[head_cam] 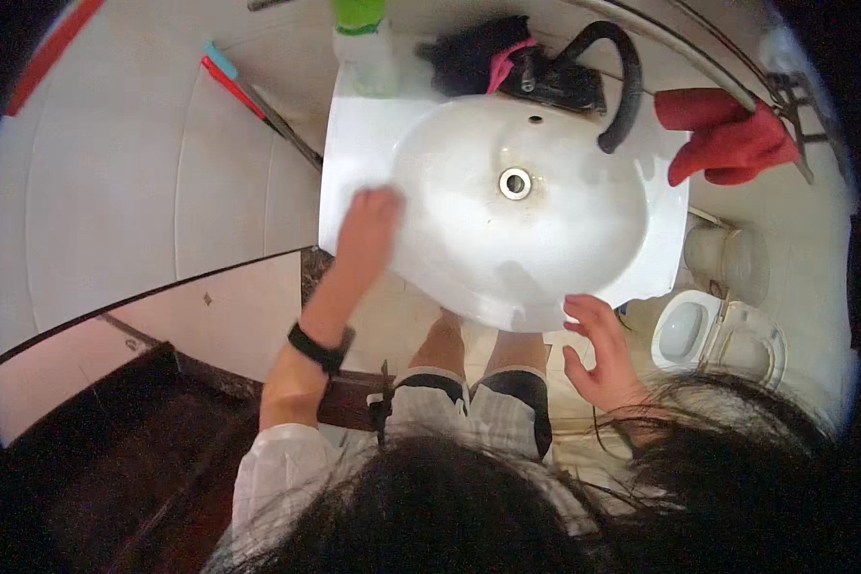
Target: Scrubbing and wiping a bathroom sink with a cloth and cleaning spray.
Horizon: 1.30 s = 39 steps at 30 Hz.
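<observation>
A white ceramic washbasin [459, 237] lies before me, its metal drain [515, 184] uncovered in the middle of the bowl. Over the left rim is my left hand [369, 233], blurred, with its fingers curled downward. Whether it touches the rim or has anything under the fingers cannot be made out. My right hand [603, 355] hangs just off the basin's front right edge, fingers apart, holding nothing. A black gooseneck faucet [628, 86] arches over the back right of the bowl. Beside its base sit a dark cloth [470, 61] and a pink band [506, 64].
A green-topped clear container [373, 68] stands at the basin's back left corner. A red cloth [732, 136] hangs from a rail on the right. Below that are a toilet [689, 330] and a translucent bin [725, 258]. A handled tool with a red and blue head [229, 79] leans against the left wall.
</observation>
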### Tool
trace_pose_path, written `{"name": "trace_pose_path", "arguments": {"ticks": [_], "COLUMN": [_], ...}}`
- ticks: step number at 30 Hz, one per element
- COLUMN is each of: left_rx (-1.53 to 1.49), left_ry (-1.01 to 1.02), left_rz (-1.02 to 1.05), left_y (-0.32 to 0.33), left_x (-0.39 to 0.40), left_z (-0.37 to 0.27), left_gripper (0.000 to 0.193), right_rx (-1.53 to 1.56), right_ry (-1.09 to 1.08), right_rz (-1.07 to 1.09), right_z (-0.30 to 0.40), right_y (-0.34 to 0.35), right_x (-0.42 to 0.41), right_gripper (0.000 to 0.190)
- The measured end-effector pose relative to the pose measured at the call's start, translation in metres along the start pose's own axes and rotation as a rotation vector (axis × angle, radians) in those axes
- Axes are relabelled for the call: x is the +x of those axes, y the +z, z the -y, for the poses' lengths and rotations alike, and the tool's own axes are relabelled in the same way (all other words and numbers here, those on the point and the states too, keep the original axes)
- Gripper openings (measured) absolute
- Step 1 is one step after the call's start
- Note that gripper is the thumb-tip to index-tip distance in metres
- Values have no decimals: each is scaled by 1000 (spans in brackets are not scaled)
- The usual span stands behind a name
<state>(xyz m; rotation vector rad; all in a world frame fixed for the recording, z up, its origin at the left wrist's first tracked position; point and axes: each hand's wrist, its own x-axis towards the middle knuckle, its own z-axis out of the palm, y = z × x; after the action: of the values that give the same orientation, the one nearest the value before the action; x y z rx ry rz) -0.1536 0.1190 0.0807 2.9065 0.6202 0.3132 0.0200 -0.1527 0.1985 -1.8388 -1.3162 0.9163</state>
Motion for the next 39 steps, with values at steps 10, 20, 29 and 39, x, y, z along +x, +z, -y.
{"name": "trace_pose_path", "arguments": {"ticks": [10,20,29,39], "left_rx": [66,-171,-199,-344], "left_ry": [73,-63,-256,-206], "left_rz": [-67,-81,-57,-40], "left_y": [95,121,134,198], "left_x": [127,70,-29,36], "left_z": [28,35,-106,-322], "left_gripper": [25,35,32,32], "right_rx": [59,38,217,246], "right_ry": [153,277,211,130], "right_rz": [-509,-610,-577,-493], "right_z": [-83,-88,-131,-181], "right_y": [-8,-2,-44,-113], "right_x": [-70,-99,-115,-146], "right_gripper": [39,31,30,30]}}
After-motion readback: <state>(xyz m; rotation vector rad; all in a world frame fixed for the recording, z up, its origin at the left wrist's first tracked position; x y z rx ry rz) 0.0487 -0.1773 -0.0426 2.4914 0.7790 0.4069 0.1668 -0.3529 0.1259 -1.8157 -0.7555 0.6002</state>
